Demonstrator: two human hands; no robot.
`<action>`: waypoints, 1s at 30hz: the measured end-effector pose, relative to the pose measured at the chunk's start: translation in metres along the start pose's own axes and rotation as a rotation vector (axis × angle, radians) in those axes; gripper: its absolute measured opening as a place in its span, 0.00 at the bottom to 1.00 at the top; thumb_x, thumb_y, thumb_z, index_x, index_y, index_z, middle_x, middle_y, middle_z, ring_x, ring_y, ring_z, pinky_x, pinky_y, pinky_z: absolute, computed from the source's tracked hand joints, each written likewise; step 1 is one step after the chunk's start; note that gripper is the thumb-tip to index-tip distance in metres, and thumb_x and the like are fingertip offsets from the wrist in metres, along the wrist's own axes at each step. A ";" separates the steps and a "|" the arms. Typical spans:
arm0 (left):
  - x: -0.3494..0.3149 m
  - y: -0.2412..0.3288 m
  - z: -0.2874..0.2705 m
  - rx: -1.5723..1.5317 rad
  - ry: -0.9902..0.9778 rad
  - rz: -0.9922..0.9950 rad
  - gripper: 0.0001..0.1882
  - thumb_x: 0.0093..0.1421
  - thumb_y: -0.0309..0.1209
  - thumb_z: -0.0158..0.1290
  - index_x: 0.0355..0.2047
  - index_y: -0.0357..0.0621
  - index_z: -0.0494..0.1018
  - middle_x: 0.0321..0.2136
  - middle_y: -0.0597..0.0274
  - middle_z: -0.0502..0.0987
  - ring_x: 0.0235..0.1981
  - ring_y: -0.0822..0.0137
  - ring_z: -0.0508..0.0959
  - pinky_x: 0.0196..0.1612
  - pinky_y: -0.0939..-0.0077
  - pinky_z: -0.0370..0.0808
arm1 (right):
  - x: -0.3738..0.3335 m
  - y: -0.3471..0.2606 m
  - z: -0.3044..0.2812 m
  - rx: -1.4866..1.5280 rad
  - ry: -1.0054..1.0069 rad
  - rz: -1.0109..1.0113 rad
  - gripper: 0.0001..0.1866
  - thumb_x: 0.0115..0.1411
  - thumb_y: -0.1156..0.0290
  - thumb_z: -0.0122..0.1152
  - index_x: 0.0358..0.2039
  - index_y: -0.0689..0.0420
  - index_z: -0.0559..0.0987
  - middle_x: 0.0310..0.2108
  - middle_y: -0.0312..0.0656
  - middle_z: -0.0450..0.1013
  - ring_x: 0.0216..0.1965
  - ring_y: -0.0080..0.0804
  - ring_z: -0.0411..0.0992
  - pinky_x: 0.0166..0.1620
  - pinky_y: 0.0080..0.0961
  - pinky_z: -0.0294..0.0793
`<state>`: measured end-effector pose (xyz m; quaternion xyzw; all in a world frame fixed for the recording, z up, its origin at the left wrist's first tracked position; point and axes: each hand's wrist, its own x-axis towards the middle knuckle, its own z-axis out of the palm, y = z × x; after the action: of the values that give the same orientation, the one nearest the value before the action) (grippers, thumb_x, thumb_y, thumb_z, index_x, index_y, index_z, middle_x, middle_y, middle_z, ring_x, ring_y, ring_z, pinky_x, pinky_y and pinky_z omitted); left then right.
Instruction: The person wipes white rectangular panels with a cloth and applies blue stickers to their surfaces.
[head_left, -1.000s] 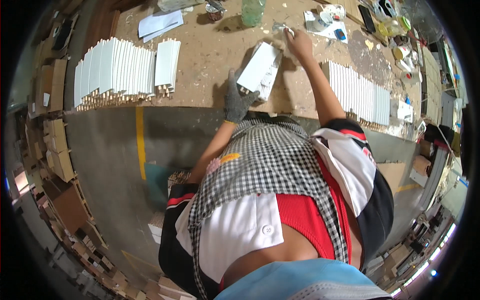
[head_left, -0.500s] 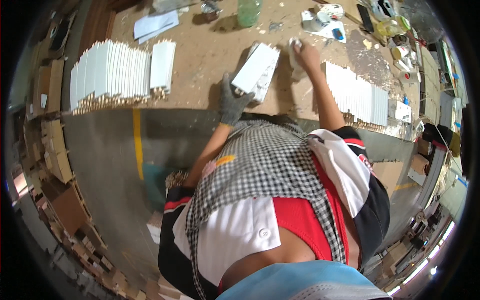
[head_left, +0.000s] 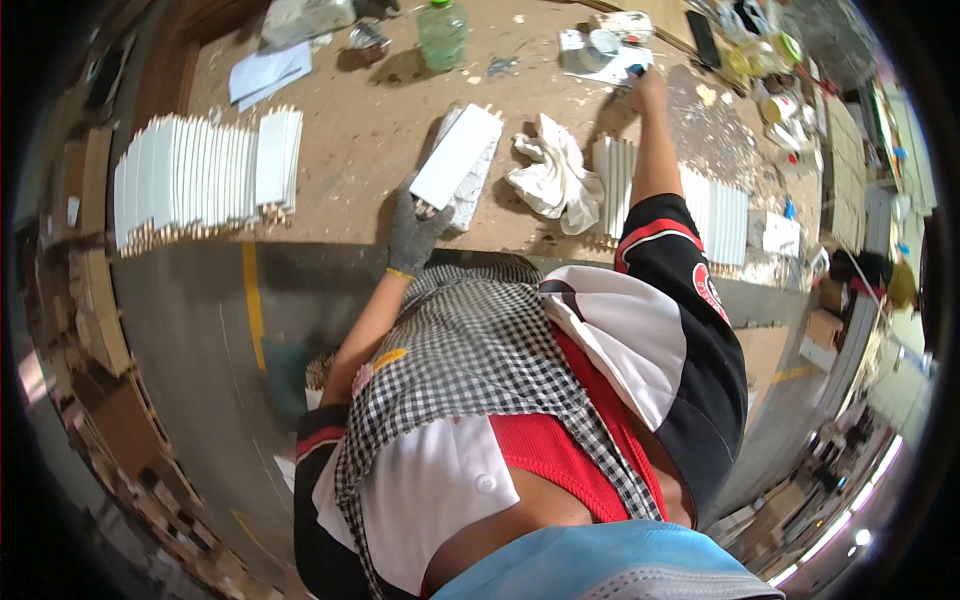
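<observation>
My left hand point(head_left: 415, 228), in a grey glove, grips the near end of a white painted wooden slat point(head_left: 458, 158) with small pegs at its ends. The slat lies tilted across a paint-specked, wrapped-looking block point(head_left: 474, 190) on the workbench. Reaching far right, my bare right hand point(head_left: 650, 95) has its fingers closed at a small blue piece point(head_left: 636, 70) at the edge of a white sheet point(head_left: 588, 66). Its fingertips are partly hidden. Between the two arms lies a crumpled white cloth point(head_left: 555, 172), touched by neither hand.
White slats stand in a row point(head_left: 190, 175) at the left, and another row point(head_left: 715, 205) sits under my right forearm. A green-capped bottle point(head_left: 443, 38), folded papers point(head_left: 270, 73), a dark phone-like object point(head_left: 703, 38) and a yellowish bottle point(head_left: 755, 57) lie along the back of the paint-stained workbench point(head_left: 345, 130).
My right hand has let go of the white cloth, leaving it crumpled on the bench, and has moved away to the blue piece. My left hand keeps its hold on the slat.
</observation>
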<state>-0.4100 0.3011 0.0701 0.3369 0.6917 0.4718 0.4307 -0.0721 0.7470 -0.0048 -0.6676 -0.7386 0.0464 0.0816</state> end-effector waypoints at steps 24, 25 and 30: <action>0.006 -0.025 -0.002 0.061 0.072 0.101 0.47 0.50 0.45 0.71 0.63 0.38 0.61 0.57 0.48 0.71 0.58 0.56 0.72 0.59 0.63 0.72 | -0.329 -0.219 -0.081 0.650 -0.085 -0.558 0.30 0.45 0.77 0.71 0.52 0.54 0.76 0.45 0.48 0.69 0.47 0.48 0.70 0.48 0.39 0.73; 0.006 -0.027 -0.003 0.058 0.073 0.100 0.47 0.50 0.45 0.71 0.63 0.38 0.61 0.57 0.48 0.71 0.58 0.56 0.72 0.59 0.63 0.72 | -0.330 -0.221 -0.080 0.640 -0.078 -0.587 0.30 0.45 0.77 0.72 0.52 0.54 0.76 0.46 0.48 0.69 0.47 0.47 0.69 0.48 0.39 0.73; 0.007 -0.030 -0.004 0.088 0.046 0.073 0.46 0.51 0.44 0.71 0.63 0.39 0.60 0.57 0.49 0.71 0.59 0.58 0.71 0.59 0.64 0.72 | -0.331 -0.226 -0.082 0.591 -0.041 -0.592 0.31 0.44 0.77 0.72 0.52 0.55 0.76 0.45 0.48 0.69 0.47 0.47 0.69 0.48 0.39 0.73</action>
<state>-0.4180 0.2959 0.0408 0.3696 0.7088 0.4637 0.3820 -0.2472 0.3914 0.0962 -0.3730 -0.8551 0.2440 0.2650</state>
